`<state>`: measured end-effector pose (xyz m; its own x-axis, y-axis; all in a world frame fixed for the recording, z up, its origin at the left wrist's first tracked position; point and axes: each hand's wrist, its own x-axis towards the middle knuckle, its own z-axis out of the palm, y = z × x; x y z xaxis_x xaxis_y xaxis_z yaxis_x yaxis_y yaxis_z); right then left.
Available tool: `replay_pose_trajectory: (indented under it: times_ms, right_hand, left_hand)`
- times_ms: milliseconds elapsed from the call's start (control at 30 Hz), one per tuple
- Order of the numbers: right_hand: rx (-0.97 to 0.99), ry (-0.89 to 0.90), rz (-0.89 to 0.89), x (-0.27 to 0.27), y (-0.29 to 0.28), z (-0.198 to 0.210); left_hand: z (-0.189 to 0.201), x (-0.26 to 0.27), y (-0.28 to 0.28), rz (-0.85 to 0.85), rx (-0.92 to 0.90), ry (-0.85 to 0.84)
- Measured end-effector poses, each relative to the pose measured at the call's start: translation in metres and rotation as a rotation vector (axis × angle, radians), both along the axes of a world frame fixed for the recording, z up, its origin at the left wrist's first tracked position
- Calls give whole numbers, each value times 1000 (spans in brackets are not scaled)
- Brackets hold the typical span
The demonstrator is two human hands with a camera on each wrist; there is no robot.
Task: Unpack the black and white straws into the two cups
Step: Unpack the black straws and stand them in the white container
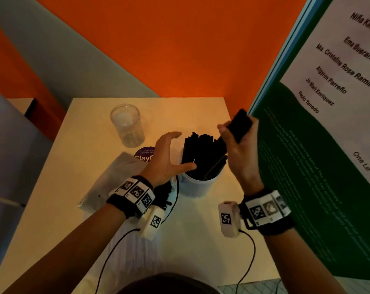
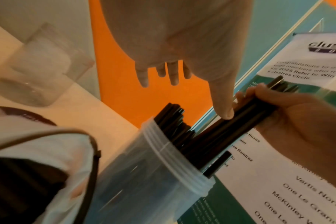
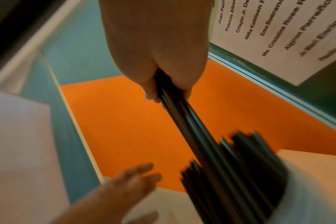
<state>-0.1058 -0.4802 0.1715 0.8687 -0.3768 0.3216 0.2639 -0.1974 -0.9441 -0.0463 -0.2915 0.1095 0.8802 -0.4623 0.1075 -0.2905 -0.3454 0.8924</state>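
Observation:
A clear cup near the table's middle holds several black straws. My right hand grips a bundle of black straws whose lower ends slant down into that cup; the grip shows plainly in the right wrist view. Left of the cup my left hand hovers with its fingers spread and holds nothing. Its thumb lies close to the bundle. A second clear cup stands empty at the back left.
A crumpled clear plastic bag lies left of my left wrist, with a purple sticker beside it. A green and white poster board stands along the table's right edge. An orange wall is behind.

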Motion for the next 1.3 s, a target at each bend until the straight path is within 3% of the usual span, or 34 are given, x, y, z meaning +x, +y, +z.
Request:
replay_pose_trajectory:
  times_ms: [100,200,267,333,433,567,800,867,967,1067,1200,1300]
  right_hand:
    - [-238,260,-119,1,0,-42]
    - [-522,443,-56,-2,-3,-71]
    - [-487,430,48,-6,-8,-79]
    - [-298,369,125,-9,-15,-84]
    - [-149,452,179,-13,-30,-92]
    - [-249,644,284,-2,-43,-102]
    - [-345,652,365,37,-40,-98]
    - [-281,600,364,42,-34,-96]
    - [-162,519,286,42,-30,-96]
    - [-88,509,232,40,-28,-99]
    - [-65,498,280,38,-30,-100]
    - [-98,488,320,40,-34,-102]
  left_hand:
    - [-16,1,1,14,59,-22]
    - [-27,5,0,15,64,16]
    - [-31,12,-1,12,61,83]
    - [-33,21,-4,-1,70,132]
    - [-34,38,-11,-51,156,165]
    - [-36,60,-22,-220,426,165]
    - [-39,79,-44,-481,662,-2]
    - [-39,75,-46,-491,590,-12]
    - [-36,68,-41,-380,252,32]
    - [-38,63,-36,-256,-11,200]
    - [-41,62,-36,-211,-85,458]
    - [-43,66,-36,-270,-36,493]
